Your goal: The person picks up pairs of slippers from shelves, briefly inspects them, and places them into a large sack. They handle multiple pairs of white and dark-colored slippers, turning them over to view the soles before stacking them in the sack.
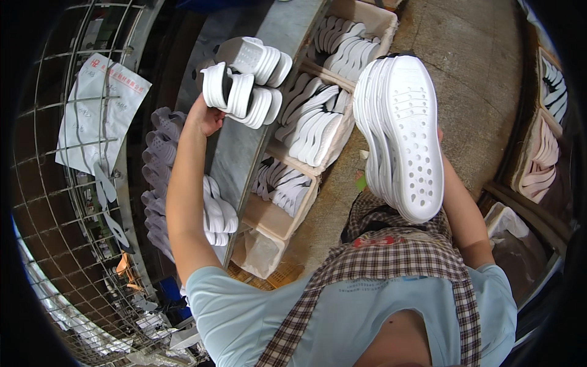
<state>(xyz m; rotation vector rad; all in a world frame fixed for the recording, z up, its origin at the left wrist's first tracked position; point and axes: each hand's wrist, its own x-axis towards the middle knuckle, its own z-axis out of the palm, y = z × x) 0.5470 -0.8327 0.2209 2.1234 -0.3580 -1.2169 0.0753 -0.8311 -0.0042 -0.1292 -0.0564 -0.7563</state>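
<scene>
My right hand point(440, 136) is mostly hidden behind a thick stack of white shoe soles point(411, 131), nested together and held up in front of me. The front sole shows rows of round holes. My left arm reaches out to the metal ledge, where my left hand point(211, 117) is closed around the side of a smaller stack of white soles point(238, 92); some of its fingers are hidden. Just beyond that hand stands another group of white soles point(263, 60). Nearer me on the ledge lie more white soles point(218, 211).
Bins point(330, 78) filled with white and black soles line the right side of the metal ledge point(235, 147). Grey perforated shoes point(160, 153) are stacked left of it. Wire mesh with a white printed bag point(101, 113) stands far left. A bin of pinkish soles point(541, 162) is at far right.
</scene>
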